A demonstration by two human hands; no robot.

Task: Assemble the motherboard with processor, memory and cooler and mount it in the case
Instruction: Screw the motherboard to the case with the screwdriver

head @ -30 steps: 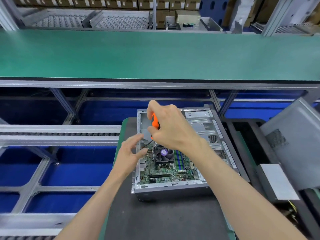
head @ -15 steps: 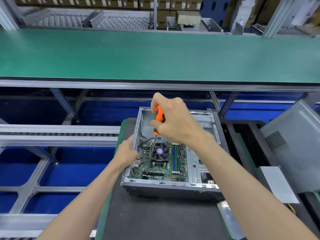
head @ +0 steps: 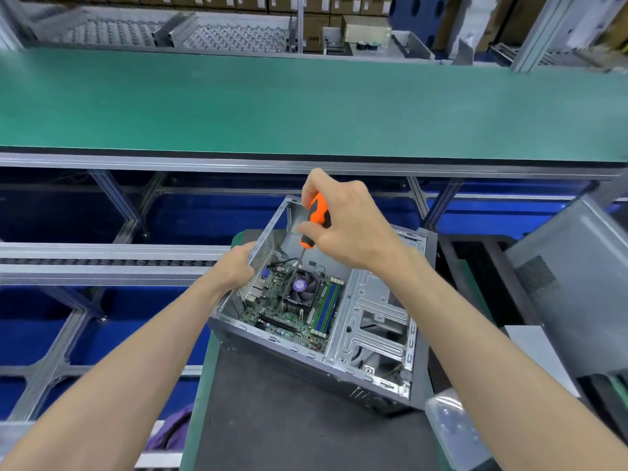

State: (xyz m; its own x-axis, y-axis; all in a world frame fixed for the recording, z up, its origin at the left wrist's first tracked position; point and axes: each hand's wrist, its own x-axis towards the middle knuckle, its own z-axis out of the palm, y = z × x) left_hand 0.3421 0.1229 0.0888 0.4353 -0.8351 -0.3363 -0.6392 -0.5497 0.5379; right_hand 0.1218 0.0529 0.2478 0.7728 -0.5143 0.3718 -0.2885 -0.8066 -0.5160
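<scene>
Right hand (head: 353, 226) grips screwdriver (head: 314, 220); left hand (head: 234, 270) holds case (head: 370, 321)

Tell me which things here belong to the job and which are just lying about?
In use: case, motherboard, cooler, memory, screwdriver, left hand, right hand.

Lying about: green bench, cardboard boxes, grey panel, clear bag.

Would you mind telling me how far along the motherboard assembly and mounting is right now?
Done: the motherboard sits inside the case with the cooler and memory sticks fitted; the processor is presumably hidden beneath the cooler. In hand: the right hand holds the orange screwdriver with its shaft reaching down to the board, while the left hand steadies the case wall. Left: probably the remaining mounting screws; they are too small to count.
</scene>
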